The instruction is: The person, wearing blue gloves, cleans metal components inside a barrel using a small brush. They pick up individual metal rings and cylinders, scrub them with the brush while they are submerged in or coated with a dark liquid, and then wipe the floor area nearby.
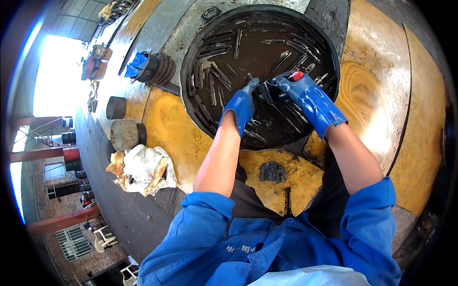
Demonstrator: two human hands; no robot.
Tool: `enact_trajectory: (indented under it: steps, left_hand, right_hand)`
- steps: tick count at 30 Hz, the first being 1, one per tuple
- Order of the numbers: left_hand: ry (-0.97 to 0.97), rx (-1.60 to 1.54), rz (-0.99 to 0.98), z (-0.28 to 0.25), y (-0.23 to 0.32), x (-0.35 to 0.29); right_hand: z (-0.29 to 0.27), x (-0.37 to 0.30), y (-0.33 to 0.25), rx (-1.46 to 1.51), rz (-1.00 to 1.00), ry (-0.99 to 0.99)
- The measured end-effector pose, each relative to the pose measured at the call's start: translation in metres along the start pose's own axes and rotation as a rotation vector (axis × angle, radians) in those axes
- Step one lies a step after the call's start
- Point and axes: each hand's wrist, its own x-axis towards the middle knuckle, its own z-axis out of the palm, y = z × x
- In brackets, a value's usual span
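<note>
Both my hands are over a wide round black pan (267, 147) of dark liquid, wearing wet blue gloves. My left hand (241, 104) has its fingers closed at the end of a glossy dark strip (266, 93), which sits between the two hands. My right hand (306, 97) is closed around a small object with a red end (297, 76); the rest of it is hidden by the glove, so its kind does not show. Several more dark strips (212, 88) lie about in the liquid, some side by side along the pan's wall.
A lump of dark material (272, 172) lies on the yellow-stained plate below the pan. To the left are a crumpled white plastic bag (149, 170), short metal cylinders (125, 135) and a dark ribbed container with blue gloves (157, 68). A dark ring (211, 13) lies beyond the pan.
</note>
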Motion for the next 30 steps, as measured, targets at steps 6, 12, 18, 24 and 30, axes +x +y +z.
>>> enact_trajectory:
  steps: [6,12,18,24,30]
  left_hand:
    - [0.160,0.436,0.278,0.002,-0.035,0.053]
    - [0.034,0.417,0.268,0.015,0.006,0.000]
    - [0.150,0.390,0.359,-0.022,0.010,-0.003]
    - [0.027,0.073,0.527,-0.031,0.023,-0.026]
    - [0.072,-0.003,0.499,-0.041,0.018,-0.025]
  right_hand:
    - [-0.006,-0.001,-0.011,0.138,-0.113,0.164]
    - [-0.023,0.010,-0.004,0.653,-0.219,0.137]
    - [-0.020,0.011,-0.013,0.815,-0.069,0.119]
    - [-0.019,0.015,-0.009,0.691,-0.017,0.153]
    - [-0.025,0.003,-0.017,0.431,-0.188,0.230]
